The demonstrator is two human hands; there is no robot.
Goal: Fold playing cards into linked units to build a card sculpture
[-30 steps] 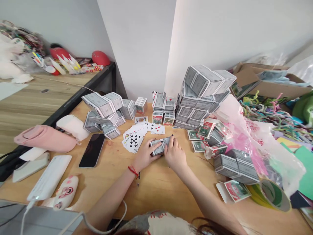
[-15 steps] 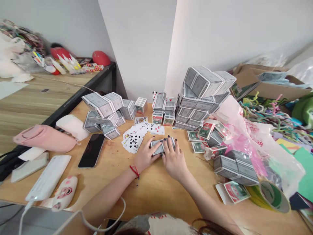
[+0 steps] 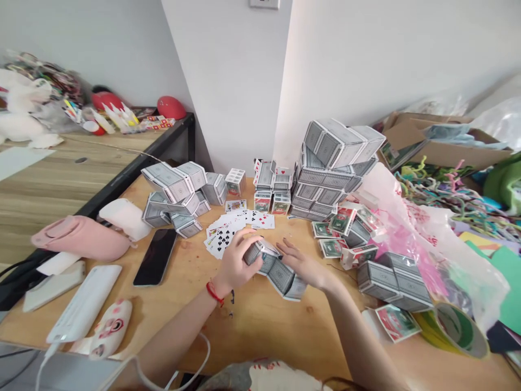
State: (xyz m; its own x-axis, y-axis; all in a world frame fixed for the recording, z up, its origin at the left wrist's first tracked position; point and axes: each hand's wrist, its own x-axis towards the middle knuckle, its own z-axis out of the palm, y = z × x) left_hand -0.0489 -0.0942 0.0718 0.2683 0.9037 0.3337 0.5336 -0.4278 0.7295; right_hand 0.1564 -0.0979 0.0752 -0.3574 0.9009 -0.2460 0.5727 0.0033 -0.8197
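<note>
My left hand is closed round the upper left end of a strip of folded playing cards with grey patterned backs. The strip is bent and lifted at that end, its lower right part angled over the wooden table. My right hand lies along the strip's right side with fingers stretched out; whether they press on it is hard to tell. Just beyond my left hand, loose face-up playing cards are fanned out. A red string bracelet circles my left wrist.
A tall stack of grey card blocks stands back right, a smaller stack back left. Several card boxes lie right, near a yellow tape roll. A phone, pink case and power bank lie left.
Both hands were flat together on the cards. Now my left hand has lifted and gripped one end, my right hand has drawn away rightward, and the strip has bent open between them.
</note>
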